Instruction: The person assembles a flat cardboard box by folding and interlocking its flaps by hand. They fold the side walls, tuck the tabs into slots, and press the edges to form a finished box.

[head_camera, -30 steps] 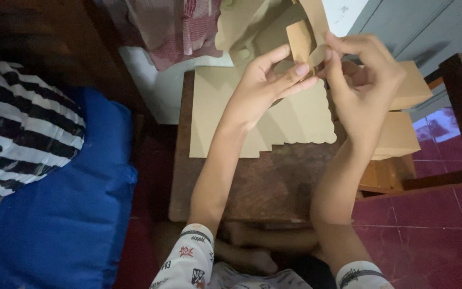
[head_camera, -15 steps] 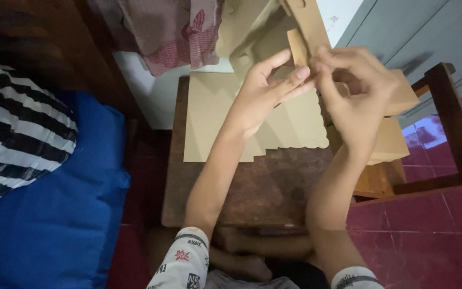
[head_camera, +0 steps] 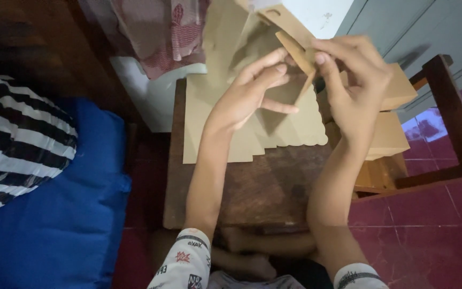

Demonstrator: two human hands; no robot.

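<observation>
My left hand [head_camera: 247, 93] and my right hand [head_camera: 356, 91] are raised over a small dark wooden table [head_camera: 252, 187]. Between them they hold a folded piece of tan cardboard [head_camera: 295, 45]; the left fingertips press its left side and the right thumb and fingers pinch its right edge. Under the hands lies a stack of flat tan cardboard sheets [head_camera: 209, 134], the top one with a scalloped edge [head_camera: 300, 139].
Folded tan cardboard boxes [head_camera: 394, 115] rest on a wooden chair [head_camera: 455, 123] at the right. A blue cushion [head_camera: 60, 225] and a black-and-white striped cloth [head_camera: 12, 144] lie at the left. A pink patterned cloth [head_camera: 161, 32] hangs at the back. The floor is red tile [head_camera: 434, 235].
Both hands stay on the cardboard piece while it is turned and folded a little. The view has shifted slightly, so the table sits a bit lower and more to the left.
</observation>
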